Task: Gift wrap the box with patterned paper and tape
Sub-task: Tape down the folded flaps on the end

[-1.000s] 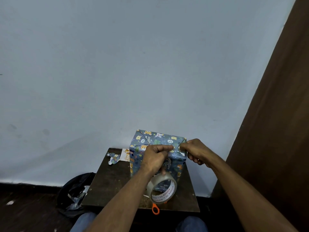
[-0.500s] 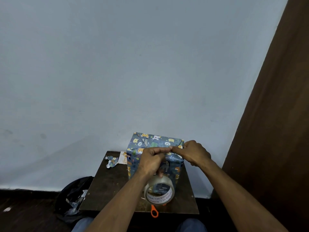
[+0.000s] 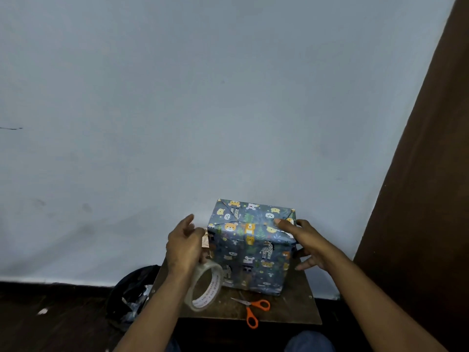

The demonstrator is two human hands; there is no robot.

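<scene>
The box (image 3: 250, 250) stands on a small dark table (image 3: 294, 311), fully covered in blue paper printed with animals. My left hand (image 3: 184, 246) is at the box's left side. A clear tape roll (image 3: 205, 285) hangs from its lower fingers, while its upper fingers are stretched out beside the box. My right hand (image 3: 303, 243) lies spread against the box's right side, its forefinger touching the top right edge and the other fingers splayed below the corner.
Orange-handled scissors (image 3: 251, 309) lie on the table in front of the box. A black bag with scraps (image 3: 132, 293) sits on the floor to the left. A pale wall is close behind, and a brown door or panel (image 3: 418, 199) stands at the right.
Both hands were pinching together on the box's near top edge; they have come apart to the box's left and right sides. The scissors are now uncovered.
</scene>
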